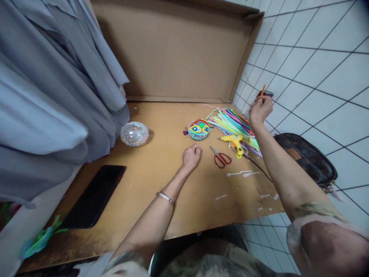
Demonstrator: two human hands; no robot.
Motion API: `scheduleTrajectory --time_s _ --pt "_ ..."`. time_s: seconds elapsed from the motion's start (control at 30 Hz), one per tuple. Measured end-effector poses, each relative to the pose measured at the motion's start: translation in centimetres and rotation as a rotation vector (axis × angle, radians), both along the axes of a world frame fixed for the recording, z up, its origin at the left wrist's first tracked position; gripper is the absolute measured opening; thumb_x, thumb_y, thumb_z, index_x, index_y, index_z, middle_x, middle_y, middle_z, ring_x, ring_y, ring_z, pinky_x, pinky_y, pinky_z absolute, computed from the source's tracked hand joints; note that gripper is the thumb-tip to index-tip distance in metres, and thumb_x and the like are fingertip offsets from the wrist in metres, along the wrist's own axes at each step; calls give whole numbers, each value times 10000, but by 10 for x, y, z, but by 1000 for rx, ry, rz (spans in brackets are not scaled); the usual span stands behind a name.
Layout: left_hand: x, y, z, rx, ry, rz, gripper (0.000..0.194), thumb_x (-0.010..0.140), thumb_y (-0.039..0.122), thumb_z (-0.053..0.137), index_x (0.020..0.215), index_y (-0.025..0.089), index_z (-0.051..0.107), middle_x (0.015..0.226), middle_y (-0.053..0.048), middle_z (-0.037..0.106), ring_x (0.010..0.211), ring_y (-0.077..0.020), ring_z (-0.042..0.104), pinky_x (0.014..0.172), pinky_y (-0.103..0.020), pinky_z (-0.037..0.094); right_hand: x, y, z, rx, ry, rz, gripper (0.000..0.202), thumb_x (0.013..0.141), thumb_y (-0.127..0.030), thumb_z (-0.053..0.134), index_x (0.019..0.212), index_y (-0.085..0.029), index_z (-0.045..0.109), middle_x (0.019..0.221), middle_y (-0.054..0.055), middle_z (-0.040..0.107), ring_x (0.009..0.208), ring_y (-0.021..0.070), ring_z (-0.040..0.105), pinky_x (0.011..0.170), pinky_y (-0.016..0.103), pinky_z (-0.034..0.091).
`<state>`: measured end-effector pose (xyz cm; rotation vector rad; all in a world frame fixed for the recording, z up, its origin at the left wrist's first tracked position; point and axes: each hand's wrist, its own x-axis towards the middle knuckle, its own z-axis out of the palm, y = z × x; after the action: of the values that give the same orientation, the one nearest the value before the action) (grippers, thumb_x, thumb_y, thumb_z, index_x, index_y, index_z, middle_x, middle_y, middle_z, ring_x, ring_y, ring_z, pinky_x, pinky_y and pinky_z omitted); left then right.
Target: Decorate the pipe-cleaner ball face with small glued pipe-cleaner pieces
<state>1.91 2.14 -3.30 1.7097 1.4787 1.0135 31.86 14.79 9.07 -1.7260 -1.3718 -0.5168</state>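
The left hand (191,157) rested on the surface (155,169), fingers curled together, just nearside of the decorated ball (198,130), toward the far edge. Near the far right corner, the right hand's (261,109) fingers pinched an orange strip (263,90). The patterned bag (309,157) bore a brown patch (293,152), its lettering indiscernible.

grey curtain (52,84), hanging in folds along the left side; large cardboard box (175,50), its inner face upright behind the wooden tabletop (150,184); white tiled wall (323,50), with dark grout lines, at right; dark monogrammed bag (308,157), bearing a tan patch, beside the wall; black smartphone (95,196), lying flat near the table's left edge; green-and-blue strands (43,240), at the lower left corner.
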Motion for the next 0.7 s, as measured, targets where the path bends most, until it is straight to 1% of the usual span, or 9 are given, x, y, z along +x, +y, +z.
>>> scheduleTrajectory --time_s 0.07,0.13,0.2,0.27,0.33,0.4,0.53,0.63,0.7 --pt "0 1 0 -4 -5 0 294 949 275 492 843 218 760 958 -86 817 894 -247 731 838 -340 510 2 1 10 43 134 8 683 1088 -303 -8 1309 -90 602 1099 174 653 939 240 700 830 404 502" --pt "0 1 -1 4 -22 -4 295 944 267 486 843 208 757 969 -86 816 910 -239 729 859 -334 511 0 -4 23 132 120 65 682 1097 -361 -13 1297 -115 591 1110 172 637 974 235 680 862 405 497" --pt "0 3 -2 7 -47 -7 288 935 259 490 830 200 752 954 -80 813 899 -227 722 864 -325 510 -8 -14 37 260 39 149 665 1105 -394 -1 1254 -126 590 1060 172 648 927 213 631 885 403 482" --pt "-1 4 -3 4 -95 -2 260 916 249 514 808 192 744 908 -72 802 863 -213 707 843 -316 505 -25 -32 45 381 -110 262 620 1118 -437 64 1212 -168 615 1127 177 639 1050 226 588 957 427 451" --pt "-2 7 -5 0 -191 7 224 891 239 546 771 185 727 821 -54 773 793 -188 679 790 -295 495 -54 -57 42 432 -250 290 542 1124 -452 159 1174 -217 644 1207 154 629 1179 242 557 995 444 429" --pt "-5 11 -5 -25 -349 17 197 870 246 577 725 182 694 694 -18 706 671 -147 621 689 -260 469 -91 -85 22 433 -351 244 478 1123 -411 241 1135 -239 686 1185 133 660 1156 243 561 973 426 420" --pt "-13 20 -3 -185 -756 65 123 810 259 661 725 174 634 571 32 595 475 -87 478 499 -216 360 -159 -131 -54 233 -459 191 318 1079 -233 417 1114 -256 732 1135 86 724 1007 227 571 882 382 356" --pt "-19 24 1 -221 -940 72 111 798 243 690 751 165 628 576 29 597 451 -73 455 474 -210 345 -178 -148 -102 62 -513 268 273 1039 -172 499 1085 -244 758 1077 89 745 941 220 535 816 367 293" --pt "-21 25 1 -208 -974 49 139 814 272 705 766 161 637 589 24 605 450 -68 444 467 -208 339 -177 -151 -117 -62 -532 268 270 1032 -161 509 1076 -238 764 1046 89 747 911 222 507 783 368 254"
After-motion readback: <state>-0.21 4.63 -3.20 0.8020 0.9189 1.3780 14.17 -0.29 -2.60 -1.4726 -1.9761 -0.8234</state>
